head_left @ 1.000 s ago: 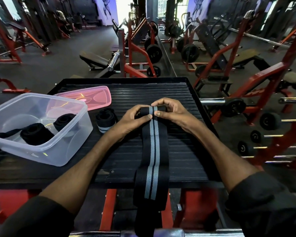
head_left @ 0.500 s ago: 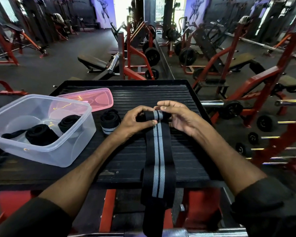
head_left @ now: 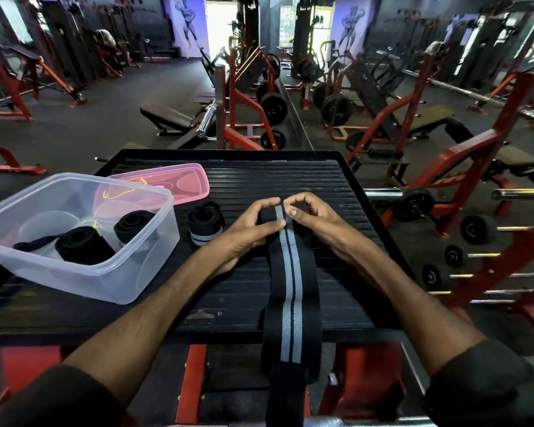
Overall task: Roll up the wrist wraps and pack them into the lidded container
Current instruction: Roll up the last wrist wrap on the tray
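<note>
Wrist wrap (head_left: 290, 288): black with two grey stripes, lying flat along the middle of the platform, with the near end hanging over the near edge. Its far end is turned into a small roll, and both hands meet on that roll.

Left hand (head_left: 248, 231): thumb laid across the top of the roll, fingers curled over its far side, pinching it.

Right hand (head_left: 316, 221): thumb tip pressed on the roll beside the grey stripe, fingers bent round behind it, pinching it likewise. The fingertips of both hands nearly touch above the stripe.

Finished roll (head_left: 202, 224): black with a grey band, standing on the platform just left of the left hand, between that hand and the container.

Container (head_left: 111, 282): clear plastic, open, at the platform's left. It holds two black rolled wraps (head_left: 84, 245). Its pink lid (head_left: 179, 183) lies flat behind it.

Platform (head_left: 290, 177): black, ribbed, with a raised rim, on a red frame.

Room: a gym with a dark floor (head_left: 90, 124), a bench (head_left: 167, 115), red racks, weight plates (head_left: 273, 109) and barbells (head_left: 518, 192). A physique figure poster (head_left: 188, 23) is on the far wall.

Writing: the lettering on a red rack (head_left: 450, 180) at right is too blurred to read.
</note>
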`<state>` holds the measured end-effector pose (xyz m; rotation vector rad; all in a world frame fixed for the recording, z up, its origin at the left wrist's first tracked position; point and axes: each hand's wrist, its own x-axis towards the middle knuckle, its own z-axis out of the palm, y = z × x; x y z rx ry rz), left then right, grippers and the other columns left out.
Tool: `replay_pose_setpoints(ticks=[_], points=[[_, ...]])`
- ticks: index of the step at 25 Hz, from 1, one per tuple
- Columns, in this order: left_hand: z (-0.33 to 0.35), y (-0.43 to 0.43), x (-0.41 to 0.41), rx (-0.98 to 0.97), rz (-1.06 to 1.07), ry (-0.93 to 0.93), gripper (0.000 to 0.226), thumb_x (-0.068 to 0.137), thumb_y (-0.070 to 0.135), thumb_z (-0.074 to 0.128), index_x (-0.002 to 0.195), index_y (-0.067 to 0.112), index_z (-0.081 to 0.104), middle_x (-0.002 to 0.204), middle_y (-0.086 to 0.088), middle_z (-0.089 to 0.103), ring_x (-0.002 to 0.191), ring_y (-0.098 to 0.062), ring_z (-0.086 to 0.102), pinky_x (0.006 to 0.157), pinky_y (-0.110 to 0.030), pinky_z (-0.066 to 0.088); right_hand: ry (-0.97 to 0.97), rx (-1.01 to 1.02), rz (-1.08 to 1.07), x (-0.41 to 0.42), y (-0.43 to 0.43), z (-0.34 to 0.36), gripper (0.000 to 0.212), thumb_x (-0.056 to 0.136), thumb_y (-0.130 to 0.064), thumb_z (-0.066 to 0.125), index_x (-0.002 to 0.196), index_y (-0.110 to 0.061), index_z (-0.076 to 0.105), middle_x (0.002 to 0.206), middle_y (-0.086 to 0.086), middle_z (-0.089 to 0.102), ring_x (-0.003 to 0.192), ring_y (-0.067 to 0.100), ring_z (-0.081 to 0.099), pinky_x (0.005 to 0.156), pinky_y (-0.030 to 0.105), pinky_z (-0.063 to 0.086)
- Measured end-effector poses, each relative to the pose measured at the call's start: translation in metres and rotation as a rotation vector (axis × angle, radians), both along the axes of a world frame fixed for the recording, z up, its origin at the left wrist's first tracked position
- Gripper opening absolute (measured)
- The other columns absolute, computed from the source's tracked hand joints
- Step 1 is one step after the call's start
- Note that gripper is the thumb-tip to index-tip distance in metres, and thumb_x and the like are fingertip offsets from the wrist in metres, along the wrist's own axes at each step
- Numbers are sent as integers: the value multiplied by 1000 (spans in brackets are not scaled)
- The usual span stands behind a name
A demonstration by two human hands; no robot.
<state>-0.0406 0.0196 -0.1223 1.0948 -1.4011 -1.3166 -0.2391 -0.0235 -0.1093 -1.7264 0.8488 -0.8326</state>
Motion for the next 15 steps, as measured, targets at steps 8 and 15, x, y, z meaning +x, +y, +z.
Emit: replay_pose_setpoints(ticks=[8, 15], points=[[-4, -2, 1, -50, 23, -151, 37, 93, 37, 68, 128, 29, 59, 124, 19, 60, 115, 0, 59, 87, -23, 51, 42, -151, 37, -7, -3, -6, 23, 97, -11, 66, 120, -9, 62, 115, -6, 61, 106, -4, 57, 95, 16, 45], [-19, -13, 12, -173, 37, -402, 33, 88, 29, 76, 116, 14, 69, 113, 1, 70, 103, -9, 64, 94, -30, 49, -23, -18, 57, -9, -6, -11, 37, 71, 15, 78, 98, -7, 70, 98, 25, 66, 88, 24, 64, 77, 37, 56]])
